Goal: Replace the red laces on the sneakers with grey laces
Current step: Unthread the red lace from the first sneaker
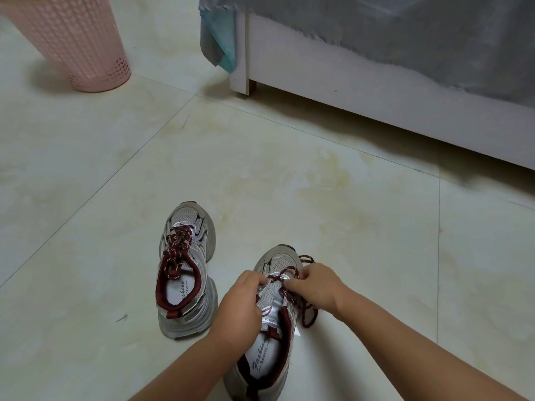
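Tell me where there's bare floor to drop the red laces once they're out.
Bare tile lies between the left sneaker and the pink basket, and right of the right sneaker toward the bed frame. It is crowded where both hands work the red lace, and the gap between the sneakers is narrow.

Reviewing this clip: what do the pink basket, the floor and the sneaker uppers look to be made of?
Pink basket: probably moulded plastic, matte, going by its regular grid of small holes.
Floor: glazed tile by the look, cream with yellowish marbling, straight grout lines and a soft sheen.
Left sneaker and right sneaker: fabric mesh with silvery, likely synthetic overlays; the woven red laces are speckled white.
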### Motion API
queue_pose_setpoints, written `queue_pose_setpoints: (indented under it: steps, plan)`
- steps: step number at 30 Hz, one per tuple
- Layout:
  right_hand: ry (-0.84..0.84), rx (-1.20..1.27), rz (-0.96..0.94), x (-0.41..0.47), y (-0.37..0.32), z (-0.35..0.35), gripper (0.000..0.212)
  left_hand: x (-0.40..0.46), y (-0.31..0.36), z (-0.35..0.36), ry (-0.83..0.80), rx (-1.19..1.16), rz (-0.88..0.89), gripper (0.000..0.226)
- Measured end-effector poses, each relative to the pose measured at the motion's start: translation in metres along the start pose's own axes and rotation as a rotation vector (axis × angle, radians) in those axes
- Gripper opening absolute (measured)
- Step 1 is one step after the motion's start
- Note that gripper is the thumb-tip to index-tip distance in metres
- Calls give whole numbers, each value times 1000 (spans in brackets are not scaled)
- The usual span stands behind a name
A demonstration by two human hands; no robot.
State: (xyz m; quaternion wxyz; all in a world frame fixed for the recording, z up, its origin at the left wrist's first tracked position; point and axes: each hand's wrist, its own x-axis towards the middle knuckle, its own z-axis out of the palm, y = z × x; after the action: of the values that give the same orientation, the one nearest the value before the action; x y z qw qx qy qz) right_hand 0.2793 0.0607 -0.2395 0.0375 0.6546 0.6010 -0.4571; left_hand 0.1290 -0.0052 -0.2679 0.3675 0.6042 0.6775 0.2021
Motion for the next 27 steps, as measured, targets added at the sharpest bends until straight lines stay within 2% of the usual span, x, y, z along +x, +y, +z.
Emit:
queue_pose_setpoints:
  steps: [3, 8, 12, 14, 17, 22, 24, 27]
  plan:
    - [24, 60, -6, 0, 4, 4, 42, 0, 1, -1, 0, 3, 3, 50]
    - [140, 363, 93, 4, 8, -2, 45, -1, 0, -1, -12, 9, 3, 49]
    - [345, 258, 91, 8, 5, -10, 37, -1, 0, 1, -15, 6, 3, 50]
    - [371, 139, 32, 7, 2, -13, 35, 0, 0, 2, -19, 0, 6, 51]
    - [202, 86, 24, 6, 1, -10, 35, 0, -2, 3, -4, -13, 2, 49]
    - [-169, 491, 231, -3, 8, -9, 30, 1, -1, 3, 7, -14, -3, 50]
    - [-184, 530, 232, -5, 11, -4, 33, 0, -1, 3, 5, -12, -9, 51]
    - [-12, 494, 161, -1, 11, 2, 39, 0, 0, 3, 1, -2, -8, 51]
